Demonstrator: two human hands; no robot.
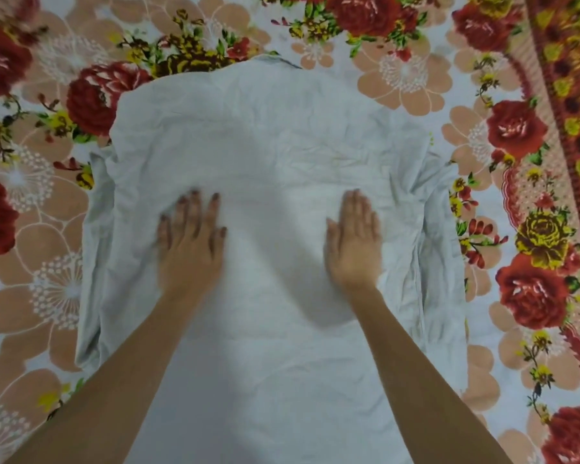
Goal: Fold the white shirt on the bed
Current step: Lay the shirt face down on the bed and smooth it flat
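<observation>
Hands flat, palms down, fingers straight, grasping nothing: left hand [191, 236] and right hand [355, 242] press on the shirt [275, 139], spread on the bed [482, 88]. Step, judged: smoothing before folding. Next move likely calls for gripping a side edge, sleeve included, and bringing it inward.

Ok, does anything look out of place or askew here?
Nothing really stands out. The shirt lies spread on the bedsheet, creased across its upper part and rumpled along both sides. The left hand and right hand rest flat on it.
</observation>
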